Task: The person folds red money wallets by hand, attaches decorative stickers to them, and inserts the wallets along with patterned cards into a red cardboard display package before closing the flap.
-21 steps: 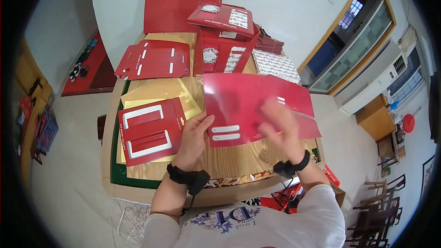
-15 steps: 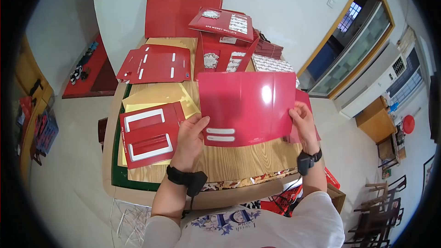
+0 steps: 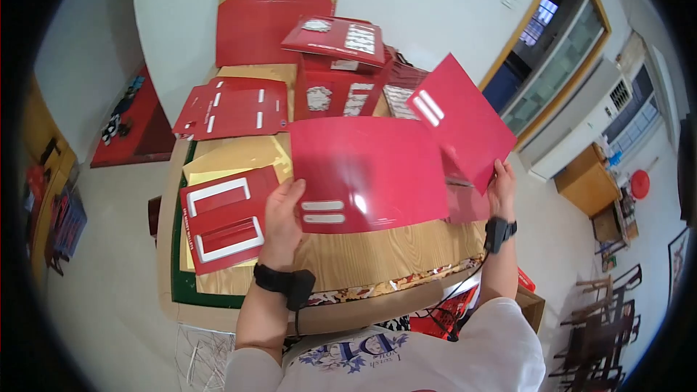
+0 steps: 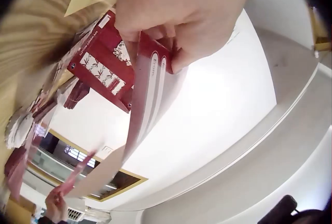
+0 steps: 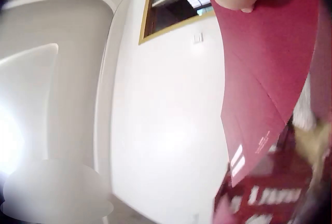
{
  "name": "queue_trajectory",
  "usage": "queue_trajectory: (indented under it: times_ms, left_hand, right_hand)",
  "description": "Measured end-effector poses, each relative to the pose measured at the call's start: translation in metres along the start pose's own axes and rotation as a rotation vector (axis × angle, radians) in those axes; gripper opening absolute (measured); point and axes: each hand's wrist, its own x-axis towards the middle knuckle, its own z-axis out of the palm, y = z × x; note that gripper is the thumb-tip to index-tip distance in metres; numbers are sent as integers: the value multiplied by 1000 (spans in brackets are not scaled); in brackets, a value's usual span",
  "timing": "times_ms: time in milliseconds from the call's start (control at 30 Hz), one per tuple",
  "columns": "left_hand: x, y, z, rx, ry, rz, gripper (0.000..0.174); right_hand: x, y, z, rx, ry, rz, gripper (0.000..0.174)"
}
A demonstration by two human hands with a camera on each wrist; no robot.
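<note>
At its lower left corner, a wide glossy red card (image 3: 370,167) with two white label strips is pinched by my left hand (image 3: 283,218). The left wrist view shows this card (image 4: 148,99) edge-on, bending away from the thumb and fingers. My right hand (image 3: 502,187) grips a second red card (image 3: 472,123) by its lower edge and holds it up at a slant. That card (image 5: 264,63) hangs from the fingers in the right wrist view. Another red card (image 3: 468,207) lies on the table behind the wide one, partly hidden.
Left on the wooden table (image 3: 363,258) lies a red wallet pack (image 3: 225,219) with white-framed cut-outs, over yellow sheets (image 3: 247,156). Behind are flat red packaging (image 3: 239,105), a red box (image 3: 334,87) with a pack (image 3: 334,35) on top, and tall red cardboard (image 3: 272,22).
My right hand has left the wide card's right edge and raised a second red card, tilted, up and to the right. My left hand keeps its grip on the wide card.
</note>
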Motion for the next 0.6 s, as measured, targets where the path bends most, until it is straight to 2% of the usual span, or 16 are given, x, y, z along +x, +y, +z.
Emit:
queue_trajectory:
  times_ms: [133, 200, 233, 267, 333, 367, 433, 500, 567, 600]
  left_hand:
    - [0, 10, -4, -4, -76, 35, 23]
    - [-2, 15, -5, -2, -83, 51, 24]
    - [0, 14, -9, -13, -83, 42, 25]
    - [0, 14, -9, -9, -92, 43, 25]
    - [-1, 15, -6, 1, -98, 50, 25]
    - [0, 14, -6, 14, -105, 59, 26]
    - [0, 8, -6, 47, -119, 59, 26]
    - [0, 3, -3, 70, -106, 64, 27]
    - [-1, 1, -5, 98, -100, 56, 31]
    - [-1, 2, -3, 215, -60, 125, 34]
  right_hand:
    - [78, 39, -102, -204, 120, 42, 4]
    - [96, 64, -144, -389, 154, 139, 9]
    - [112, 83, -176, -470, 98, 243, 23]
    - [104, 83, -171, -728, 193, 70, 27]
    - [75, 71, -131, -1224, 372, -299, 36]
    - [39, 37, -72, -1021, 296, -242, 45]
    - [-7, -2, 4, -403, -258, -2, 47]
    - [-67, -37, 80, 131, -531, 398, 40]
    - [-85, -34, 112, -91, -577, 270, 37]
    - [-88, -30, 124, -203, -599, 199, 36]
